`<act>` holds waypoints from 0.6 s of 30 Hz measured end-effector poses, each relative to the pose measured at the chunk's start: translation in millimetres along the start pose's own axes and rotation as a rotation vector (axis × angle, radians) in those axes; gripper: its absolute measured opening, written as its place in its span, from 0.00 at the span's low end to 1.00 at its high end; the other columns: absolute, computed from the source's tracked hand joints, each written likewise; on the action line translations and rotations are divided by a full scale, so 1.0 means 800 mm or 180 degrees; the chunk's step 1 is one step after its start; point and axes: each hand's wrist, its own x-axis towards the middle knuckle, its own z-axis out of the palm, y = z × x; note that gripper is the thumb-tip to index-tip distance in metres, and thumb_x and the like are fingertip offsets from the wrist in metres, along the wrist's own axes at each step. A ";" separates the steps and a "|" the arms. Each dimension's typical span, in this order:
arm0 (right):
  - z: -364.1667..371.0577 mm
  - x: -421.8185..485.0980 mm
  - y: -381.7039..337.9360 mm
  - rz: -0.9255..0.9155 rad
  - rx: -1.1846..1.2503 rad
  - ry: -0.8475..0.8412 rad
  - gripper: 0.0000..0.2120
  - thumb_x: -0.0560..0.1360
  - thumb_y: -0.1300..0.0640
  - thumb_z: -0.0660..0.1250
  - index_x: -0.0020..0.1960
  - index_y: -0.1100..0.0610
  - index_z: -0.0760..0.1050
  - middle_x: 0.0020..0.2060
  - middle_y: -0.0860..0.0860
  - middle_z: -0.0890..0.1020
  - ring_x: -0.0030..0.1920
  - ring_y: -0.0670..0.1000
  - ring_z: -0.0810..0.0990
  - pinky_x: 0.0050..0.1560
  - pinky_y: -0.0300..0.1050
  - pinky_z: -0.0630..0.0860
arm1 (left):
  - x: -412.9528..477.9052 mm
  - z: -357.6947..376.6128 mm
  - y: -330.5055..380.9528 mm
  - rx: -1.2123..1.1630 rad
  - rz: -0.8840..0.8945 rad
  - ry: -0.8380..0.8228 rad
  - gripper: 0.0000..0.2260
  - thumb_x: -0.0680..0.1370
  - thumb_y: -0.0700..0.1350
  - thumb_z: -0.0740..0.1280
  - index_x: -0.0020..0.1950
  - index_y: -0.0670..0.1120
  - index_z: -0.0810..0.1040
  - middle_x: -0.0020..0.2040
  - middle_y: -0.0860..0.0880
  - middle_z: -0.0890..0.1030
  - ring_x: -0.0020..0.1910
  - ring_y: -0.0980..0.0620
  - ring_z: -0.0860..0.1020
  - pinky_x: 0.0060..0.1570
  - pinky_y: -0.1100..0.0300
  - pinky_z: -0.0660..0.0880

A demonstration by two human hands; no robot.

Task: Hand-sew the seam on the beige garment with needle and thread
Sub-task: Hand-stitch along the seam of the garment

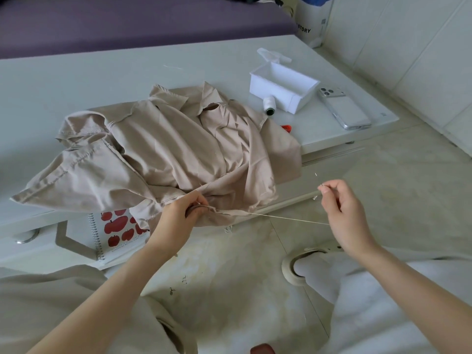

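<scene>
a: which step is this?
b: looks like the pull-through of a stitch. the left hand (184,215) pinches the near edge of the beige garment (163,149), where the seam hangs off the near side of the table (76,80), with its fingers curled round the fold. the right hand (342,210) is out to the right, well apart from the cloth. its thumb and forefinger are pinched on the end of the thread (281,217), which runs in a straight line from the seam to that hand.
a: can you see the needle?
b: not surely. it's too small, just a dark speck at the fingertips.
a: and the rest of the garment?
b: heaped on the table, collar to the far side, with a spool (269,104) and a white box (283,85) beyond it on the right.
a: next move?
b: i'd judge the slack is nearly out. the right hand should bring the point to the seam beside the left thumb and set a stitch close by, without puckering the fold.
</scene>
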 end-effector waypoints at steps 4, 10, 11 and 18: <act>-0.012 -0.006 0.000 -0.0398 -0.0402 0.0135 0.03 0.80 0.60 0.60 0.48 0.56 0.72 0.26 0.46 0.68 0.29 0.48 0.68 0.33 0.47 0.64 | 0.000 -0.001 0.000 0.0039 -0.0061 -0.0022 0.06 0.79 0.37 0.63 0.44 0.43 0.77 0.32 0.44 0.74 0.24 0.58 0.67 0.22 0.68 0.67; -0.029 -0.004 0.002 -0.0393 -0.0713 0.0471 0.06 0.80 0.60 0.59 0.50 0.62 0.72 0.26 0.50 0.69 0.26 0.49 0.68 0.33 0.50 0.64 | 0.003 0.004 -0.004 0.0182 0.0016 0.0041 0.11 0.78 0.35 0.63 0.40 0.49 0.75 0.33 0.52 0.75 0.31 0.55 0.69 0.30 0.70 0.67; -0.031 -0.004 0.002 -0.0398 -0.0739 0.0498 0.06 0.80 0.60 0.59 0.50 0.62 0.72 0.26 0.49 0.69 0.27 0.48 0.68 0.32 0.49 0.64 | 0.004 0.005 -0.003 0.0191 0.0050 0.0045 0.12 0.78 0.35 0.64 0.39 0.51 0.74 0.33 0.53 0.75 0.32 0.56 0.70 0.32 0.71 0.67; -0.020 -0.009 -0.012 -0.0664 -0.0853 0.0131 0.06 0.80 0.60 0.58 0.51 0.60 0.73 0.29 0.42 0.71 0.29 0.49 0.70 0.34 0.45 0.64 | 0.000 0.004 0.005 0.0076 0.0118 0.0059 0.11 0.78 0.37 0.64 0.40 0.52 0.75 0.37 0.51 0.79 0.38 0.54 0.75 0.38 0.71 0.68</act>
